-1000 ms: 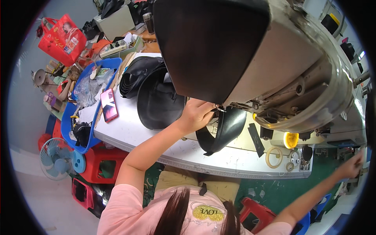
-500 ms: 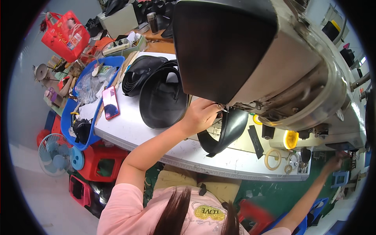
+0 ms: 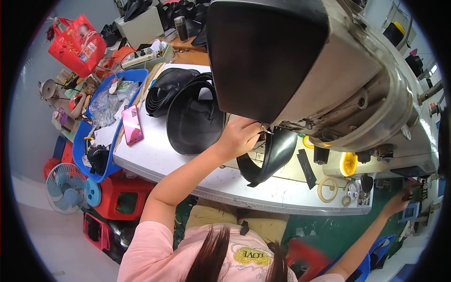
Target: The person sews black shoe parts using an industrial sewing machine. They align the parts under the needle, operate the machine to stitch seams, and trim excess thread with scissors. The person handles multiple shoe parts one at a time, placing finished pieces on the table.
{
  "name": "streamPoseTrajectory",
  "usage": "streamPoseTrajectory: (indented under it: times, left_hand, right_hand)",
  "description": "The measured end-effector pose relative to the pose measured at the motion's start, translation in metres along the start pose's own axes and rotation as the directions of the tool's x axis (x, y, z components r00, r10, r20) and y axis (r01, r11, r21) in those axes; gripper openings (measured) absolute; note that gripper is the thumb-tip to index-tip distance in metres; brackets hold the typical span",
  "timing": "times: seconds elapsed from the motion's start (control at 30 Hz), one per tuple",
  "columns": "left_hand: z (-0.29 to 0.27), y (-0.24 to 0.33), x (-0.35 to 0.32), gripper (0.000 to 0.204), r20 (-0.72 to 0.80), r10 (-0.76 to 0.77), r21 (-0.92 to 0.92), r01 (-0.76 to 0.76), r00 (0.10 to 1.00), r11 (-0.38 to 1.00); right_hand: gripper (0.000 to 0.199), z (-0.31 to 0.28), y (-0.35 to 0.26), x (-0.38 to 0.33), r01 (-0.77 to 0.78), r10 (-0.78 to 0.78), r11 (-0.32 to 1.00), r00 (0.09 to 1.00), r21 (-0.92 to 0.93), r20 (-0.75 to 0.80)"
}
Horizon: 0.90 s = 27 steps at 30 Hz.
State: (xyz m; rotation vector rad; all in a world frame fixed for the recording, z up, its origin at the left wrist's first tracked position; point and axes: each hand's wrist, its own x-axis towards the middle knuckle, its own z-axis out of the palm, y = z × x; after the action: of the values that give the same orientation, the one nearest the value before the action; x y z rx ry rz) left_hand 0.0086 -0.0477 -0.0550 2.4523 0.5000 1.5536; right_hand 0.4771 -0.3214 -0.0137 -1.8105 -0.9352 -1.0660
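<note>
A curved black leather piece (image 3: pixel 272 157) lies under the head of a large grey sewing machine (image 3: pixel 319 70) on a white worktable (image 3: pixel 188 174). My left hand (image 3: pixel 242 134) is closed on the upper edge of that piece, right beside the machine's needle area. My right hand (image 3: pixel 399 202) reaches far down to the right, below the table edge, near a blue object; what its fingers are doing is too small to tell.
A stack of black curved pieces (image 3: pixel 188 108) lies left of the machine, with a pink phone (image 3: pixel 132 124) beside it. A blue tray (image 3: pixel 101 117) holds clutter at the table's left. Rings of tape (image 3: pixel 327 189), a red stool (image 3: pixel 122 199), a fan (image 3: pixel 66 185) and a red basket (image 3: pixel 75 42) surround.
My right hand has dropped from beside the table's right end to below its edge. My left hand stays on the black piece under the machine, and my view has shifted closer.
</note>
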Motion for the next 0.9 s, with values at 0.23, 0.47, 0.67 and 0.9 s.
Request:
streamPoseTrajectory:
  times: [0.23, 0.47, 0.67, 0.9]
  left_hand:
    - [0.003, -0.003, -0.003, 0.014, -0.025, -0.001, -0.004, 0.001, 1.0, 1.0]
    - [0.001, 0.001, -0.004, 0.017, -0.038, 0.084, -0.017, -0.085, 0.996, 0.996]
    - [-0.003, 0.01, -0.006, 0.016, -0.038, 0.112, -0.032, -0.114, 0.993, 0.993]
    - [-0.007, 0.012, -0.008, 0.021, -0.01, 0.06, -0.081, -0.06, 0.998, 0.995]
  right_hand:
    - [0.021, -0.01, -0.16, -0.063, 0.338, -0.418, 0.905, 0.822, 0.259, 0.386]
    - [0.028, -0.012, -0.16, -0.067, 0.238, -0.347, 0.925, 0.849, 0.298, 0.4]
    - [0.018, -0.013, -0.14, -0.053, 0.238, -0.399, 0.88, 0.841, 0.411, 0.366]
    - [0.031, -0.016, 0.049, 0.108, 0.041, -0.121, 0.956, 0.957, -0.29, -0.265]
